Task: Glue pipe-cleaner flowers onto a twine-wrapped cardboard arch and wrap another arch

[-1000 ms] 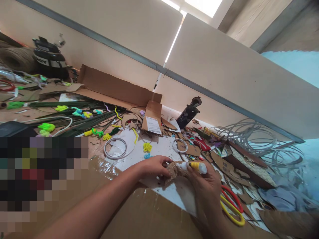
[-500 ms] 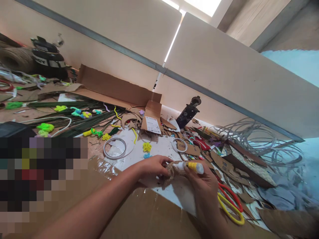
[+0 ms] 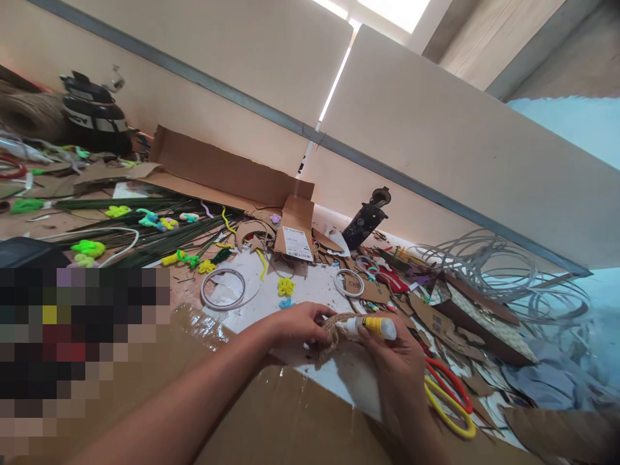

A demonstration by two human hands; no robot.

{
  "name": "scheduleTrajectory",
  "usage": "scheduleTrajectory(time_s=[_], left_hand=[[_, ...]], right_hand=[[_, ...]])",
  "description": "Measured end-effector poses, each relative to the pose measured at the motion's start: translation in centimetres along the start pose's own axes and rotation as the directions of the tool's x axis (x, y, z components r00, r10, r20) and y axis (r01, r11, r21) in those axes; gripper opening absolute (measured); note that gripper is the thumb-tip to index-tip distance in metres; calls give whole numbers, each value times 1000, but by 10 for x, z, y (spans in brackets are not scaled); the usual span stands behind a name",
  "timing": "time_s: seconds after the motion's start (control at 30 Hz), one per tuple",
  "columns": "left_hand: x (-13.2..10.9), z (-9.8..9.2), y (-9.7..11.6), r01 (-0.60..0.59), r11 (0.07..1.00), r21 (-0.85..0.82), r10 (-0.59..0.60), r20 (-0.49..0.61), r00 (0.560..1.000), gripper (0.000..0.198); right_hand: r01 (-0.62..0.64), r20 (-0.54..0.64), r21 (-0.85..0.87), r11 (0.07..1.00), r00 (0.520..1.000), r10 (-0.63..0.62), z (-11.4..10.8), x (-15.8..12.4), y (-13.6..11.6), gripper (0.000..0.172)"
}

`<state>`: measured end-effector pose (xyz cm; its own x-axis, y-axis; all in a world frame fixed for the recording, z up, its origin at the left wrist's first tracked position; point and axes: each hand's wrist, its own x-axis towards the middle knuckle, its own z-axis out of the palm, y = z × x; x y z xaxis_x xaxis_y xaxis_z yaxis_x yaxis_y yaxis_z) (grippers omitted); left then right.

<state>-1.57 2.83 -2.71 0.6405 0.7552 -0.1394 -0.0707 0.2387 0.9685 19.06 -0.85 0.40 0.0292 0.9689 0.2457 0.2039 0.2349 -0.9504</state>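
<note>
My left hand (image 3: 296, 323) pinches a ring wrapped in brown jute twine (image 3: 334, 333) and holds it just above the white sheet (image 3: 310, 294). My right hand (image 3: 400, 361) grips a small glue bottle (image 3: 372, 327), white with a yellow band, lying sideways with its tip against the top of the twine ring. Both hands meet at the ring near the front middle of the table.
Red and yellow hoops (image 3: 448, 397) lie right of my right hand. White rings (image 3: 223, 289), pipe-cleaner flowers (image 3: 285, 286), green stems (image 3: 145, 236), cardboard scraps (image 3: 295, 229), a black glue gun (image 3: 365, 219) and grey wire coils (image 3: 498, 271) crowd the table. Cardboard (image 3: 271, 420) covers the front.
The glue bottle has shifted slightly left along the twine ring, and my right hand with it. My left hand keeps its hold.
</note>
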Motion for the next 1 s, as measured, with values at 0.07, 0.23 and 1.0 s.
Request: scheduleTrajectory(time_s=[0.07, 0.23, 1.0], left_hand=[[0, 0, 0, 0, 1000, -1, 0, -2, 1000, 63], [0, 0, 0, 5, 1000, 13, -5, -8, 1000, 65], [1, -2, -2, -18, 1000, 21, 18, -1, 1000, 62]], right_hand=[[-5, 11, 2, 1000, 1000, 5, -1, -1, 2, 28], [1, -31, -2, 1000, 1000, -1, -3, 1, 3, 26], [-14, 60, 29, 999, 998, 13, -3, 3, 3, 26]])
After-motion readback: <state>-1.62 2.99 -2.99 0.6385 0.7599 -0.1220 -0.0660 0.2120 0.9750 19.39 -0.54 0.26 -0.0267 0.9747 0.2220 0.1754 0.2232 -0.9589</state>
